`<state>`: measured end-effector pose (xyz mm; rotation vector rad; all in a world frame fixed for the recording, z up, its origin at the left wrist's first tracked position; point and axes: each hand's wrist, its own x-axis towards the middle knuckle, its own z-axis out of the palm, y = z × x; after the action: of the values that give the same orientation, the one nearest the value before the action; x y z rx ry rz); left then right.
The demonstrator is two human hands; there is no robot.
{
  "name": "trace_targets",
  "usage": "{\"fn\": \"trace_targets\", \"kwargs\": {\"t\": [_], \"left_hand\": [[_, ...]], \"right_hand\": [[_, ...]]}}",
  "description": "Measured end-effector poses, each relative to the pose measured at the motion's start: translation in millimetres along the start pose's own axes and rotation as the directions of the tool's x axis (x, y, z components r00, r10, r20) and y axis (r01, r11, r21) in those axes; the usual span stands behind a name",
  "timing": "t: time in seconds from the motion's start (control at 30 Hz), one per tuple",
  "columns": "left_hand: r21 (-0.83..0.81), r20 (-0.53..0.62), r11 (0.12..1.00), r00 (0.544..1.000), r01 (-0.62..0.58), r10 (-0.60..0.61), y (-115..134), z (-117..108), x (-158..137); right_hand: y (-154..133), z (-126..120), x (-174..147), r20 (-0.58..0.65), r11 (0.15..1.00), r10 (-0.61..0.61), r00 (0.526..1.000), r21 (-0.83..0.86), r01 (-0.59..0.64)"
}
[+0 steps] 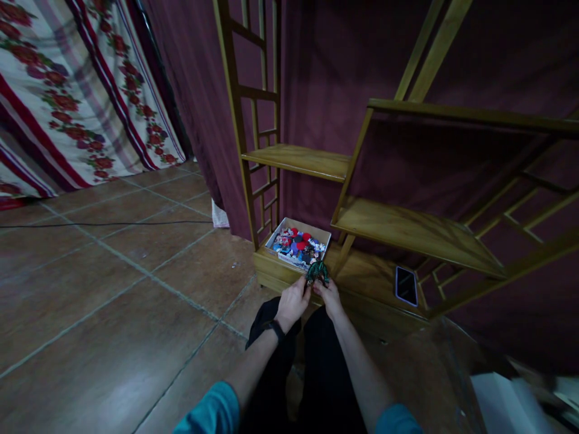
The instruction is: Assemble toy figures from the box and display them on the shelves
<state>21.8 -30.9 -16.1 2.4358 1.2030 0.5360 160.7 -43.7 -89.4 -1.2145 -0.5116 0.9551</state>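
Currently held: dark green bundle (317,271), near the front edge of the box (293,261).
Left hand (293,298): fingers curled closed on its left side.
Right hand (330,295): fingers curled closed on its right.
Step (judged): two-handed handling.
Next move (judged): calls for fingertip control.

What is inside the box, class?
Small pieces, some red, blue and white, lie jumbled inside the box. Those under the top layer are covered; the held green bundle hides a near corner.
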Motion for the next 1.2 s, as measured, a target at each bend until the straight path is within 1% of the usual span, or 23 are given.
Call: {"fn": "trace_targets", "kwargs": {"t": [0.1,0.23,0.43,0.5,0.7,0.87,1.07,1.13,1.2], "left_hand": [[-0.012,0.001,1.000,1.000,0.002,-0.002,0.4,-1.0,0.0],[-0.017,0.021,0.998,0.998,0.064,-0.063,0.0,-2.4,1.6],[-0.020,0.031,0.990,0.990,0.138,-0.137,0.5,-3.7,3.7],[-0.017,0.028,0.990,0.990,0.139,-0.138,0.3,-3.3,3.5],[-0.003,0.005,0.999,0.999,0.052,-0.052,-1.5,-1.7,1.7],[0.016,0.012,1.000,1.000,-0.006,0.006,-0.6,-2.2,0.5],[0.037,-0.012,0.996,0.996,-0.083,0.083,-0.1,1.2,-2.1],[0.062,-0.011,0.990,0.992,-0.126,0.127,-0.6,2.9,-2.8],[0.101,0.002,0.978,0.983,-0.181,0.182,-1.0,4.4,-3.1]], "right_hand": [[-2.2,0.9,-1.0,0.002,1.000,-0.004,1.000,-0.004,0.004],[-5.6,1.7,-3.8,0.012,1.000,-0.011,1.000,-0.008,0.012],[-7.7,0.7,-6.9,0.039,0.998,-0.009,0.999,0.067,0.006],[-7.5,-0.2,-6.8,0.044,0.996,0.000,0.999,0.089,-0.004],[-4.4,-3.2,-3.7,0.087,0.991,0.030,0.996,0.125,-0.040],[-2.4,-3.3,-2.1,0.073,0.991,0.006,0.997,0.136,-0.016],[-3.9,-2.2,-2.0,0.062,0.994,0.016,0.998,0.105,-0.022],[-3.4,-1.9,-1.4,0.057,0.996,0.026,0.998,0.083,-0.031],[-2.3,-1.4,-0.7,0.023,0.997,0.032,0.999,0.076,-0.033]]}}
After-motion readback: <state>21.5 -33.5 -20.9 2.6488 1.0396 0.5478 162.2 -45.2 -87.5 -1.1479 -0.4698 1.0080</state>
